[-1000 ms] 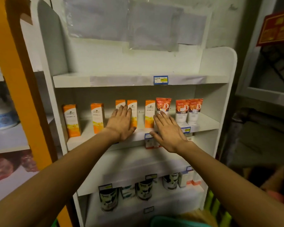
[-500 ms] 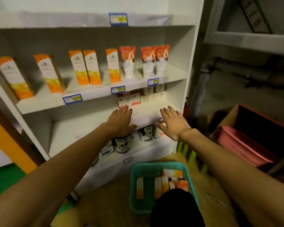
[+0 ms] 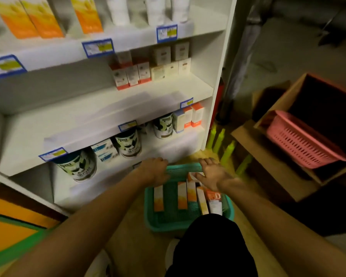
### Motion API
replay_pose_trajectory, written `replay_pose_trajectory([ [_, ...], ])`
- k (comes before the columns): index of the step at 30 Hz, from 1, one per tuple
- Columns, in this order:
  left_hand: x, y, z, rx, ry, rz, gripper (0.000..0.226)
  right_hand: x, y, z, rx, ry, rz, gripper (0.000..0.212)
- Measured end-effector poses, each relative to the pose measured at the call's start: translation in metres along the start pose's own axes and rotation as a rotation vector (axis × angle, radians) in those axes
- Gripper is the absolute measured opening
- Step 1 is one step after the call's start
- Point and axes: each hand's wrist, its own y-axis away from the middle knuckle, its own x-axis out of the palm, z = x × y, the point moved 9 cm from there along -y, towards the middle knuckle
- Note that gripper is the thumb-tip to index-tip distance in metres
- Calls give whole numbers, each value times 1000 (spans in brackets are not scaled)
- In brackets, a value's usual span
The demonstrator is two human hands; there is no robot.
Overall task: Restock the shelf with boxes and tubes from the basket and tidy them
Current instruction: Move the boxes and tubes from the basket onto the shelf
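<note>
Teal basket [image 3: 169, 223] on floor at foot of white shelf unit [image 3: 218, 80], just in front of person's dark-clad knee [image 3: 210, 246]. Inside basket: orange-white boxes [image 3: 182, 194] lying flat side by side, plus tube w/ red-orange top [image 3: 214, 201] at right. Left hand [image 3: 155, 170] over basket's far-left rim, fingers curled loosely, holding nothing visible; rim contact unclear (blur). Right hand [image 3: 213, 172] over basket's far-right part, fingers spread wide, above boxes, gripping nothing. Top shelf: orange boxes [image 3: 28, 19] standing upright, white tubes [image 3: 118, 11] to right.
</note>
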Motion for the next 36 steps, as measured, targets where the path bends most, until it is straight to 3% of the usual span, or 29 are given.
replay_pose_trajectory([
  [8,100,-54,27,-36,64,191,54,104,-56,-10,-68,26,132,72],
  [16,178,-98,63,-92,54,316,83,175,-117,2,-139,43,206,90],
  [19,202,-116,73,-89,42,313,91,197,-141,9,-198,105,218,104],
  [25,236,-147,80,-57,16,267,114,230,-172,18,-242,256,247,112],
  [30,258,-156,79,-15,-140,321,128,245,-179,15,-221,287,126,91],
  [33,260,-157,78,-17,-148,306,129,251,-180,14,-220,313,187,117],
  [36,254,-158,78,-43,-131,286,134,247,-179,17,-255,298,165,126],
])
